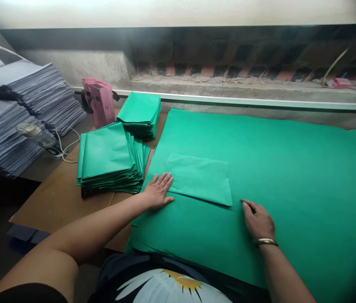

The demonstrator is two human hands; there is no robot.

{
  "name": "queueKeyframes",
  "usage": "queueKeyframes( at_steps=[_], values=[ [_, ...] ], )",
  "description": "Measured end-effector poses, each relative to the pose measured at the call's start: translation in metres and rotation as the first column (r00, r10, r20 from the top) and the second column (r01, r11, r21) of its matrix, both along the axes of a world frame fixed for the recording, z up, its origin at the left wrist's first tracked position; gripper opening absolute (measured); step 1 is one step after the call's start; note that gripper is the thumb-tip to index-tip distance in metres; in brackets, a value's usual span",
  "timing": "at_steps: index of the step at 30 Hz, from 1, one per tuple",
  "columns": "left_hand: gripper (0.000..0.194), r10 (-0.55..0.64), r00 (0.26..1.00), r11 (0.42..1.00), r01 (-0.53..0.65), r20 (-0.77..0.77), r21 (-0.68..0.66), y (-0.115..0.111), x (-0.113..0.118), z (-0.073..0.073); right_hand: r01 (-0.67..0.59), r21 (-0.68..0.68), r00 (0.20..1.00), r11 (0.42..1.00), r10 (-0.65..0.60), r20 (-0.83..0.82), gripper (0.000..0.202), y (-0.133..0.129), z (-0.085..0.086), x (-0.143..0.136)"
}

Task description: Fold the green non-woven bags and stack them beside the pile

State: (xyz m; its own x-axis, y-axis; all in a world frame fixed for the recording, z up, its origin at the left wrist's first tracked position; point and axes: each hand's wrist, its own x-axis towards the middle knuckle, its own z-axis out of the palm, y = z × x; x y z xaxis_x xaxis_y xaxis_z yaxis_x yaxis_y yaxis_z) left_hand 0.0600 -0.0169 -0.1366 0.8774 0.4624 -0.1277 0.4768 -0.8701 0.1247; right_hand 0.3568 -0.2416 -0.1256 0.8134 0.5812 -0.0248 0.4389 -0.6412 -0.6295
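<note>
A folded green sheet [200, 179], like thin fabric or paper, lies on a broad stack of large green sheets [310, 176]. My left hand [159, 191] rests flat, fingers stretched, on the left end of the folded piece and the sheet beneath. Just off its lower right corner is my right hand [258, 219], with a bracelet at the wrist. The thumb and fingers there are pressed together low over the large green surface; what they pinch, if anything, is hidden.
Left of the large stack are two piles of folded green pieces, a nearer one [105, 153] and a farther one [140, 110], on brown board [51, 206]. A pink box-shaped object [100, 101] stands behind them. Stacked pale sheets [48, 94] and a white cable lie far left.
</note>
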Motion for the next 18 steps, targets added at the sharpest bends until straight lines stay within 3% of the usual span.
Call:
queueKeyframes(
  at_steps=[2,5,8,10,13,15,16,18],
  values=[
    [0.081,0.003,1.0,1.0,-0.003,-0.019,-0.002,-0.003,0.002,0.002,-0.054,0.023,0.969,0.998,0.058,-0.239,0.051,0.004,0.007,-0.007],
    [0.08,-0.005,0.999,1.0,0.004,-0.05,-0.013,-0.005,0.002,0.005,-0.138,0.074,0.883,0.988,0.157,-0.443,0.053,0.015,0.013,-0.016],
    [0.08,-0.008,0.996,1.0,0.006,-0.093,-0.015,-0.004,0.002,0.009,-0.197,0.104,0.788,0.975,0.221,-0.574,0.053,0.021,0.015,-0.014],
    [0.079,-0.003,0.994,1.0,0.002,-0.112,-0.009,-0.003,0.003,0.013,-0.274,0.054,0.766,0.96,0.252,-0.591,0.049,0.02,0.02,-0.008],
    [0.08,0.016,0.993,1.0,-0.014,-0.113,0.012,-0.007,0.006,0.019,-0.383,-0.233,0.883,0.894,0.279,-0.378,0.04,0.013,0.027,0.003],
    [0.082,0.023,0.995,0.998,-0.018,-0.096,0.053,-0.013,0.01,0.022,-0.277,-0.418,0.961,0.866,0.256,-0.105,0.041,0.008,0.024,0.009],
    [0.082,0.018,0.997,0.996,-0.011,-0.075,0.092,-0.016,0.013,0.022,-0.196,-0.437,0.971,0.878,0.235,0.035,0.045,0.007,0.018,0.011],
    [0.069,-0.051,0.999,0.973,0.051,-0.008,0.226,-0.022,0.022,0.02,-0.136,-0.284,0.918,0.949,0.228,0.323,0.06,0.007,-0.003,0.013]
  ],
)
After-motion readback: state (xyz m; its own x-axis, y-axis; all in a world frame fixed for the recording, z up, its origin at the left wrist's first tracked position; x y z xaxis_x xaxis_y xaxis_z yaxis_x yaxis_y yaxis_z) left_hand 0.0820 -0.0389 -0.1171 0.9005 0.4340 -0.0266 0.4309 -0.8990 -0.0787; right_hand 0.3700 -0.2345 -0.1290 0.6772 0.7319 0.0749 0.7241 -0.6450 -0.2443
